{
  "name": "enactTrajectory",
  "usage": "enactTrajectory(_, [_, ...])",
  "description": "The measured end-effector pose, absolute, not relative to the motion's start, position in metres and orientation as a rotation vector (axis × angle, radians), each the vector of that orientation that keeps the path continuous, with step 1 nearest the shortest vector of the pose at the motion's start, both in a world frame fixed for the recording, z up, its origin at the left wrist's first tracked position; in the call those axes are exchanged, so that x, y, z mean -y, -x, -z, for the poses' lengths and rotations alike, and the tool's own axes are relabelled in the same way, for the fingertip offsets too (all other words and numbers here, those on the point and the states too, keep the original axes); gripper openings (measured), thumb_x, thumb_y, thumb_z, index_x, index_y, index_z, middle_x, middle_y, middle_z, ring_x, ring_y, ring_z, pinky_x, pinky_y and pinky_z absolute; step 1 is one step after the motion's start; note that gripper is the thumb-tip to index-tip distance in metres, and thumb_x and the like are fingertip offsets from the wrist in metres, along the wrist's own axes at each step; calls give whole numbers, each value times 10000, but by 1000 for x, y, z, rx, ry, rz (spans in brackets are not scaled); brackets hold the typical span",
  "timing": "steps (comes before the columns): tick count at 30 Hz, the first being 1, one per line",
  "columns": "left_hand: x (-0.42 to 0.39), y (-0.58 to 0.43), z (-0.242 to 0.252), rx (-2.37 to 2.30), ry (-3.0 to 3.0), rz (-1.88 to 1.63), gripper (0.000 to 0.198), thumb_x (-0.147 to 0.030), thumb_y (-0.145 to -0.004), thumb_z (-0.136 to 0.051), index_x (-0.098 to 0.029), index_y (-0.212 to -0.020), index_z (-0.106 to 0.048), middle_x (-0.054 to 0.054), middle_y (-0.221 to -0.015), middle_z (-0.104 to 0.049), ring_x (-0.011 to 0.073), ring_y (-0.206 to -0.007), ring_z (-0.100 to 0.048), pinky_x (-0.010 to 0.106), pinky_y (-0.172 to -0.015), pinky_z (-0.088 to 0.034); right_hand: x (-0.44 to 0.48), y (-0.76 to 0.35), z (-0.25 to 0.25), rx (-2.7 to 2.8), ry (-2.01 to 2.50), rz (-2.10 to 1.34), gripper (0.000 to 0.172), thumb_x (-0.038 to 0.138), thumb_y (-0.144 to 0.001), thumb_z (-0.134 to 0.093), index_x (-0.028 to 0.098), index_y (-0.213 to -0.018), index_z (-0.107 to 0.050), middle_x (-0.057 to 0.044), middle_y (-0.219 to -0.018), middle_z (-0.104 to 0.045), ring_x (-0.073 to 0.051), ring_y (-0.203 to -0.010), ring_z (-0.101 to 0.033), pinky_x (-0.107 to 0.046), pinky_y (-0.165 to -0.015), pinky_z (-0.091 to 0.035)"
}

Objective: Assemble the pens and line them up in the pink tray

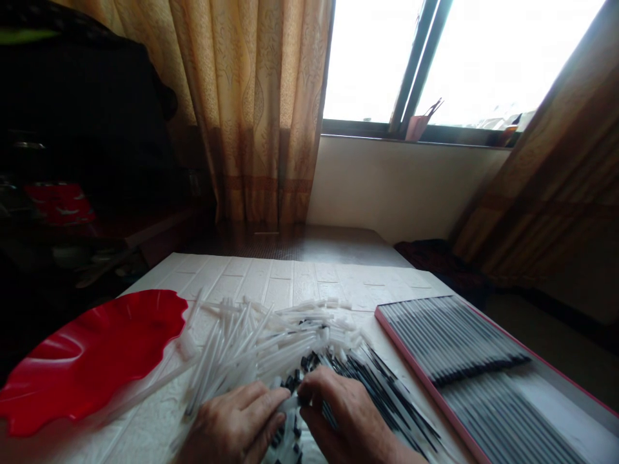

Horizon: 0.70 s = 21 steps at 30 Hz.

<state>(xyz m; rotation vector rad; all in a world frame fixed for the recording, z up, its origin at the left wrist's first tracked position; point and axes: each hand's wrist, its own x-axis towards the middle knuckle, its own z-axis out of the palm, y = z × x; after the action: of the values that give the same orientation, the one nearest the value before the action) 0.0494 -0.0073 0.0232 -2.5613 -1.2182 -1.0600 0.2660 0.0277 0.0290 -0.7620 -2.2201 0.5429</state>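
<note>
My left hand (236, 419) is closed, with thumb and forefinger pinching the end of a whitish translucent tube (289, 405). Right against it, my right hand (351, 412) pinches a small black piece (304, 398) whose shape is mostly covered by the fingers. Loose black caps (276, 439) lie under and between the hands. Beyond them spreads a pile of translucent plastic tubes (232, 348). Thin black rods (387, 386) are bunched beside my right hand, pointing toward the lower right.
A red wavy-rimmed plate (97, 348) stands on the left of the white brick-patterned table (309, 277). To the right, a pink-edged tray (416, 357) holds rows of capped dark rods (464, 335). A brown surface (338, 241) lies behind the table, below a curtain and window.
</note>
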Motion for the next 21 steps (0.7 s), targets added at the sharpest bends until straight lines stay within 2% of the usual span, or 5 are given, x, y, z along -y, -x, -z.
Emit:
enactTrajectory(5, [5,-50,-19,1116,2565,1092,287,-279,-1052,-375,-212,-1123,-646,11,-790,-724,141,-656,-721,186,-575,-547,-30,-268,-30,2241,776,-501,92,198,-887,-515,213,-815,-569,-17,-690,-663,-137,-590,-619,-212,-568,-423])
enactTrajectory(12, [12,-55,-32,1185,2625,1004,300,-308,-1079,-348,-222,-1126,-631,6,-808,-726,143,-689,-717,201,-624,-543,-28,-268,-24,2319,851,-472,432,329,-988,-393,228,-567,-397,30,-492,-511,-108,-443,-468,-255,-466,-270])
enactTrajectory(14, [13,-54,-33,1196,2631,1003,294,-314,-1077,-357,-222,-1129,-632,6,-820,-727,144,-697,-719,203,-628,-545,-28,-267,-24,2317,873,-503,403,324,-979,-402,224,-592,-453,20,-515,-547,-118,-473,-512,-249,-484,-299])
enactTrajectory(18, [9,-49,-27,1189,2611,1034,296,-310,-1075,-361,-221,-1143,-635,5,-837,-725,139,-702,-723,198,-632,-551,-28,-268,-29,2249,854,-612,95,232,-886,-518,198,-892,-606,-11,-703,-676,-132,-573,-611,-215,-554,-405])
enactTrajectory(21, [4,-46,-21,1132,2596,1084,288,-304,-1068,-375,-220,-1147,-639,3,-838,-730,133,-695,-728,188,-610,-546,-30,-270,-32,2223,800,-599,99,172,-869,-508,195,-904,-598,-28,-740,-691,-138,-617,-637,-207,-590,-439])
